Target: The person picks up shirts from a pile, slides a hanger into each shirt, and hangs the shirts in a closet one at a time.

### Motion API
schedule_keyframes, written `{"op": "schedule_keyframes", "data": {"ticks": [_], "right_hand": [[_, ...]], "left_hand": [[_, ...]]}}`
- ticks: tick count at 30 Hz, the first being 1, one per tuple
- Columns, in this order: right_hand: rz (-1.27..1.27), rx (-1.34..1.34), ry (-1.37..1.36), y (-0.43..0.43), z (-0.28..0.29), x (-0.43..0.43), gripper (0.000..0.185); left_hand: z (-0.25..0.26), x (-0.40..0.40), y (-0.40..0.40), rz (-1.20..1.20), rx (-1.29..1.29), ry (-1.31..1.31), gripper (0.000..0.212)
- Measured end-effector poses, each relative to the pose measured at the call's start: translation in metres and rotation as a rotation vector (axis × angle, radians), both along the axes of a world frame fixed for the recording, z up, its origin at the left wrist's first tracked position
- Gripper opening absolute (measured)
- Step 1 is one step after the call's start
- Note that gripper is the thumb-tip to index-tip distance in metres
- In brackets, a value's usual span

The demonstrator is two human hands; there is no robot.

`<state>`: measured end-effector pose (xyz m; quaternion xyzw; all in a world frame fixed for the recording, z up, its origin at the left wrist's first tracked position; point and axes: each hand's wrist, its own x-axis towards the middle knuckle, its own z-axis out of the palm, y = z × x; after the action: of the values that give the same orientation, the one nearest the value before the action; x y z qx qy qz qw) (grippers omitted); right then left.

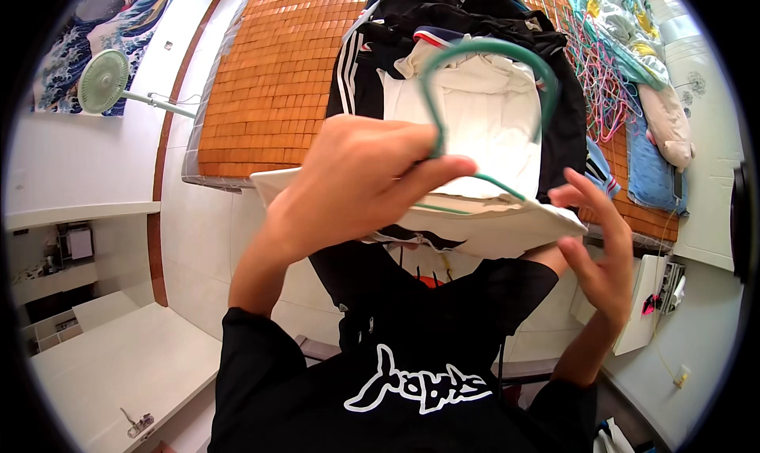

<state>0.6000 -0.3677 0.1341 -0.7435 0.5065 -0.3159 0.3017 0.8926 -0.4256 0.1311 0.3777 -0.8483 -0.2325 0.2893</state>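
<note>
My left hand (368, 174) grips a green clothes hanger (496, 46) near the base of its hook, thumb pointing right. The hanger's lower wire runs into the neckline of a white garment (499, 230) that hangs in front of my knees. Beside the garment's right corner, my right hand (599, 239) has its fingers spread and holds nothing. Behind the hook, a white shirt (493, 108) with a navy and red collar lies on black clothes (457, 7) spread on the bed. A black sleeve (350, 76) there carries white stripes.
The bed has a brown tile mat (267, 96). At its right side lie a heap of coloured hangers (599, 79), a patterned quilt (623, 19), a plush toy (665, 126) and a blue pillow (653, 168). A fan (104, 82) stands left; a white cabinet (119, 370) is lower left.
</note>
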Motion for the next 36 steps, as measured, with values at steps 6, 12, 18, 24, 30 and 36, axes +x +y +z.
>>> {"op": "schedule_keyframes", "data": {"ticks": [6, 12, 18, 24, 30, 36], "right_hand": [[0.114, -0.159, 0.067, -0.018, -0.023, 0.016, 0.019], [-0.107, -0.178, 0.008, 0.001, -0.028, -0.052, 0.011], [-0.214, -0.259, -0.042, -0.011, -0.032, -0.081, 0.013], [-0.200, -0.253, 0.153, -0.015, -0.003, -0.082, 0.014], [-0.088, -0.345, 0.094, -0.020, -0.027, -0.076, 0.014], [0.007, -0.264, 0.119, -0.020, -0.024, -0.063, 0.015]], "left_hand": [[0.001, 0.000, -0.004, -0.023, -0.207, 0.100, 0.017], [-0.035, 0.070, 0.004, 0.171, 0.043, 0.090, 0.071], [-0.092, 0.077, 0.031, 0.190, 0.615, 0.295, 0.029], [-0.073, 0.122, 0.016, 0.328, 0.600, 0.386, 0.017], [-0.046, 0.145, 0.021, 0.592, 0.381, -0.268, 0.022], [-0.046, 0.086, 0.022, 0.344, 0.072, 0.233, 0.026]]}}
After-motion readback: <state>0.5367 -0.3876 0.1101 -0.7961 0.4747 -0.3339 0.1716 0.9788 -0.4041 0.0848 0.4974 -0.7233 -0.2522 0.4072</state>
